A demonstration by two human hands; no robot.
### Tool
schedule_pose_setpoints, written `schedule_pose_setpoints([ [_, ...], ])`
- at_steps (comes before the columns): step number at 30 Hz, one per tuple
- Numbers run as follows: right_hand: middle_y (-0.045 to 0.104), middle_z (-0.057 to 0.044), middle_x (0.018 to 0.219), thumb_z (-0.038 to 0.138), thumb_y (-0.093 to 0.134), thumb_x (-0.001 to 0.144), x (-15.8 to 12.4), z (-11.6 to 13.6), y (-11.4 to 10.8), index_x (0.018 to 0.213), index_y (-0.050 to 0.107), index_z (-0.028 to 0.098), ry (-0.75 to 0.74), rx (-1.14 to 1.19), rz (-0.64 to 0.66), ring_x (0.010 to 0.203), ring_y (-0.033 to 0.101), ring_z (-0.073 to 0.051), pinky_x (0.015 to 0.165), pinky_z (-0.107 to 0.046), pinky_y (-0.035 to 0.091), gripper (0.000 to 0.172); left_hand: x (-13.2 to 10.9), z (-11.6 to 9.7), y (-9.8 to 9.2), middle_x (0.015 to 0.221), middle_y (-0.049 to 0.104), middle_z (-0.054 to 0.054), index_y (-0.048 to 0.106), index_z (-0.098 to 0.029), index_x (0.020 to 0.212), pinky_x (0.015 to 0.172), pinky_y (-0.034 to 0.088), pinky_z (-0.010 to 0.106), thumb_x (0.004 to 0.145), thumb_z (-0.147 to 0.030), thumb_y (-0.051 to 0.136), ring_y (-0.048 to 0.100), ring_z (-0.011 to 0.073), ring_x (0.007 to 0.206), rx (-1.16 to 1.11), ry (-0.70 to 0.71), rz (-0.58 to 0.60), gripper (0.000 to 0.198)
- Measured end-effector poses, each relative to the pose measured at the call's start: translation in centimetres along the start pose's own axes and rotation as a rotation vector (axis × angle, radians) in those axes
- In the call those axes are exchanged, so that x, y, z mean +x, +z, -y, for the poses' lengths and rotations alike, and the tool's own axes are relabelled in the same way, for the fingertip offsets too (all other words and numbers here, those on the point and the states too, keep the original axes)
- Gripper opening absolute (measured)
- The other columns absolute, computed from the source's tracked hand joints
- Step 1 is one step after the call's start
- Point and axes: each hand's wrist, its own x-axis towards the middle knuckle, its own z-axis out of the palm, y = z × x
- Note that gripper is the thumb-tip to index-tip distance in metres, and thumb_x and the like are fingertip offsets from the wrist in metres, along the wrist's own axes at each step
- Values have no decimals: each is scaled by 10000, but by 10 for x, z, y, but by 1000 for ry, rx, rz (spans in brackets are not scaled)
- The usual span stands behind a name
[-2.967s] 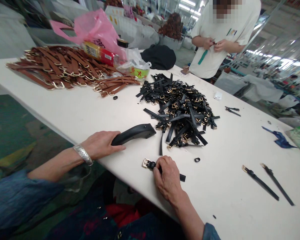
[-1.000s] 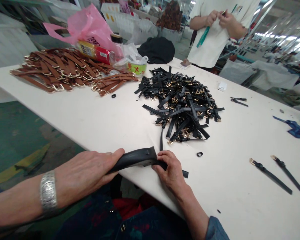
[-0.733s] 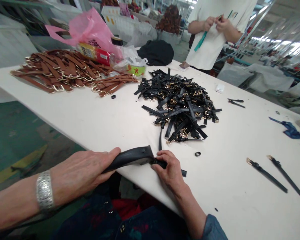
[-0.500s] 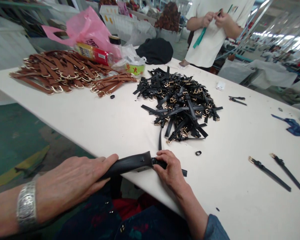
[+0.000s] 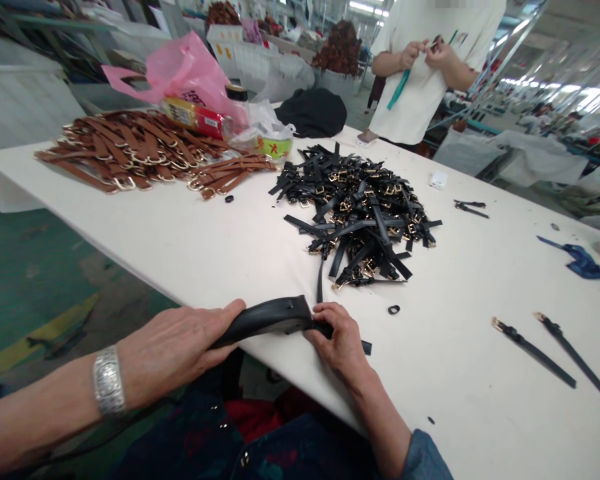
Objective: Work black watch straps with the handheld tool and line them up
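My left hand (image 5: 180, 337), with a silver bracelet at the wrist, is wrapped round a curved black tool (image 5: 270, 317) at the table's front edge. The tool's far end touches a black strap at the fingertips of my right hand (image 5: 337, 337). That hand pinches the strap, whose end (image 5: 367, 347) sticks out to its right. Part of the strap is hidden by my fingers. Just beyond lies a heap of black straps (image 5: 360, 207) with gold buckles. One thin strap (image 5: 320, 280) hangs from the heap towards my right hand.
Brown buckled straps (image 5: 135, 150) lie at the left, beside a pink bag (image 5: 185, 70) and a black cloth (image 5: 313, 112). Two black straps (image 5: 535, 353) and a blue scrap (image 5: 583, 260) lie right. Across the white table (image 5: 200, 247), a person (image 5: 415, 80) holds a green strip.
The tool's far end has moved slightly right, closer to my right fingertips, with my left hand following. The view has shifted a little.
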Motion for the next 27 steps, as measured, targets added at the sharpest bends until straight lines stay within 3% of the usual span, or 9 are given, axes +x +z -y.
schedule_pose_setpoints([
  [3, 838, -109, 1186, 78, 874, 788, -1, -1, 2, 950, 830, 236, 23, 0, 2, 1127, 796, -303, 1006, -436, 647, 231, -13, 11, -4, 1033, 863, 40, 675, -287, 1313, 780, 516, 363, 1055, -418, 507, 796, 272, 840, -45, -76, 23, 334],
  [7, 836, -108, 1186, 78, 857, 794, 0, 0, 3, 949, 820, 235, 19, 6, 5, 1121, 794, -304, 1000, -442, 644, 224, -21, 13, -1, 1115, 883, 50, 664, -299, 1395, 838, 552, 390, 1066, -424, 499, 829, 301, 939, -9, -80, 20, 389],
  [10, 832, -102, 1169, 82, 842, 801, 0, 1, 2, 919, 791, 234, 21, 4, 4, 1099, 790, -297, 986, -431, 639, 199, -8, 3, 6, 1164, 883, 88, 624, -290, 1445, 851, 583, 409, 1079, -450, 464, 843, 317, 969, 36, -1, 55, 430],
  [14, 822, -81, 1120, 117, 861, 787, 2, 4, 0, 910, 765, 239, 75, -35, -14, 1050, 777, -288, 958, -421, 638, 198, 16, -9, 11, 988, 865, 104, 597, -249, 1413, 812, 585, 409, 1050, -440, 430, 843, 326, 905, 88, 7, 39, 443],
  [17, 820, -88, 1151, 121, 875, 771, 2, 5, 1, 949, 799, 233, 82, -48, -18, 1090, 779, -293, 991, -422, 640, 224, 20, -10, 9, 893, 846, 83, 601, -260, 1348, 788, 572, 392, 1044, -468, 425, 833, 313, 863, 71, -19, 45, 408],
  [23, 823, -129, 1219, 119, 842, 858, -2, 6, 8, 1008, 879, 228, 40, -41, -34, 1170, 782, -316, 1042, -459, 642, 189, 1, 2, 1, 884, 847, 84, 627, -269, 1231, 738, 523, 389, 1049, -514, 439, 808, 314, 812, 18, -115, 6, 358],
  [27, 832, -102, 1219, 67, 818, 838, -7, 12, 9, 981, 849, 248, 38, -86, -54, 1133, 793, -296, 1014, -438, 638, 233, -12, 18, -9, 960, 869, 51, 639, -294, 1284, 791, 537, 349, 1053, -529, 501, 823, 294, 909, -50, -143, 92, 357],
])
